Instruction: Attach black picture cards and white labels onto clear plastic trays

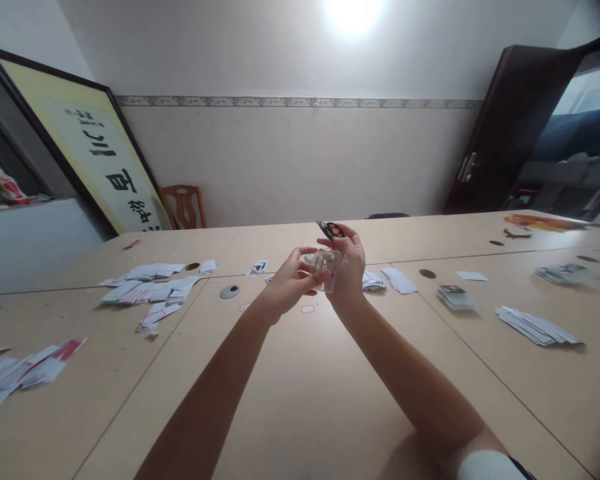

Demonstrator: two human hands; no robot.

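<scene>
Above the middle of the table, my left hand (289, 283) is closed around the left side of a small clear plastic case (332, 272). Something pale shows through the case, too small to make out. My right hand (349, 263) is closed at the right side of the same case. Its raised fingers also pinch a dark printed card (333, 230) with a round picture, tilted above the case. Two small red-edged labels lie on the table under my hands, one of them the right label (308, 309).
White paper slips (147, 283) spread at the left, with more slips (30, 367) at the near left. To the right are a stack of clear-cased cards (454, 297), a fanned paper stack (537, 327) and a further stack (565, 273). A grey disc (229, 292) lies left of centre.
</scene>
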